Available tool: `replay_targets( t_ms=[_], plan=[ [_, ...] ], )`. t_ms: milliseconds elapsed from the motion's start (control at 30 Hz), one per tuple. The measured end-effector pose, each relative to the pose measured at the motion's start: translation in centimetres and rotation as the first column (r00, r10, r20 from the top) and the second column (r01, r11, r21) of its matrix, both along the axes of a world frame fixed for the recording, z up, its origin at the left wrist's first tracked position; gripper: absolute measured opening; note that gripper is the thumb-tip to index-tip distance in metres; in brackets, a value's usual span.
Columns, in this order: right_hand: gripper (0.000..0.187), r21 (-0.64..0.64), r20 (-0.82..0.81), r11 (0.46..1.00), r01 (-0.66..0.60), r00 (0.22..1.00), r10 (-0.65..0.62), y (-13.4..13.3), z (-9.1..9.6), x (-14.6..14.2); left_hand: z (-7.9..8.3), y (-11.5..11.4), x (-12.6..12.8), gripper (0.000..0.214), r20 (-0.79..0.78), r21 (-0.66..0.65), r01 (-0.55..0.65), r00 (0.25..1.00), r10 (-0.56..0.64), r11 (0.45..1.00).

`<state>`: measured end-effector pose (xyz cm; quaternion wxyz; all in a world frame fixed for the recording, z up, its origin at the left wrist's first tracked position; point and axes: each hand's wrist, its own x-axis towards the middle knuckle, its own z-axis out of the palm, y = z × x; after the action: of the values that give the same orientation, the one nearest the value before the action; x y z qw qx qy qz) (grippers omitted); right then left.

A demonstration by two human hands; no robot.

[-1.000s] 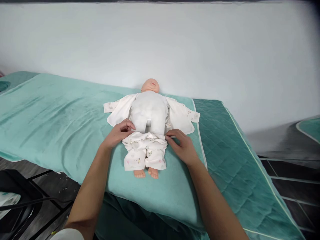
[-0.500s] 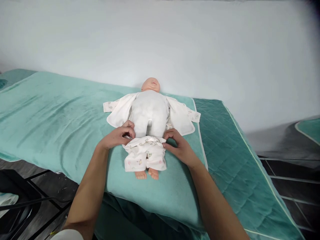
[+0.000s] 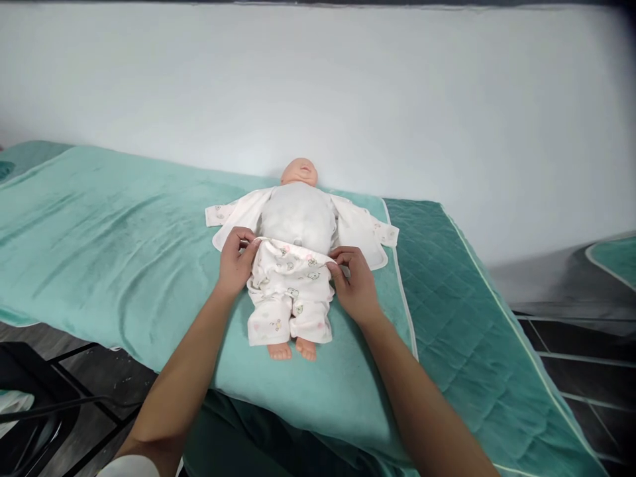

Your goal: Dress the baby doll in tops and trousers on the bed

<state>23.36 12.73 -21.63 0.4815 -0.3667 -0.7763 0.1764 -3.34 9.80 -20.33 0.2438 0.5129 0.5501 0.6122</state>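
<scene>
A baby doll (image 3: pixel 299 211) lies on its back, head away from me, its cloth body white and its bare feet toward me. White patterned baby pants (image 3: pixel 292 285) cover its legs up to the lower belly. At the left end of the waistband, my left hand (image 3: pixel 238 258) pinches the fabric. My right hand (image 3: pixel 354 278) grips the waistband's right end between thumb and fingers. An open white baby jacket (image 3: pixel 365 228) is on the doll's arms, its two front panels spread out to the sides.
A light green blanket (image 3: pixel 124 232) covers the bed beneath the doll. Darker quilted fabric (image 3: pixel 467 318) extends on the right. Behind stands a pale wall (image 3: pixel 318 79). A black chair (image 3: pixel 30 397) is at the lower left, and dark floor tiles (image 3: pixel 576 371) show at the right.
Both hands have moved up the doll toward its head, drawing the pants' waistband from the thighs to the lower belly. The pants' bunched fabric has spread out. The jacket stays put.
</scene>
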Motion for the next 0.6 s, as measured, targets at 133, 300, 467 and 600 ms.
replay_targets(
  t_ms=[133,300,467,600],
  plan=[
    [0.024,-0.157,0.041,0.978,0.139,0.99,-0.134,1.2,0.3,-0.3,0.0,0.7,0.3,0.015,-0.027,-0.036,0.004,1.0,-0.005,0.999],
    [0.032,-0.145,0.174,0.959,0.244,0.96,-0.218,4.2,1.6,-0.6,-0.5,1.3,0.0,0.017,0.017,-0.1,0.036,0.999,-0.035,0.994],
    [0.03,-0.257,0.024,0.954,0.157,0.987,-0.156,5.7,0.8,-1.2,-0.8,1.5,-0.2,0.019,-0.003,-0.134,-0.067,0.998,0.067,0.989],
    [0.029,-0.382,-0.077,0.924,-0.011,0.997,-0.02,5.6,-0.3,-0.6,-0.4,1.7,-0.3,0.02,0.059,-0.236,0.021,0.998,-0.007,0.971]
  ],
)
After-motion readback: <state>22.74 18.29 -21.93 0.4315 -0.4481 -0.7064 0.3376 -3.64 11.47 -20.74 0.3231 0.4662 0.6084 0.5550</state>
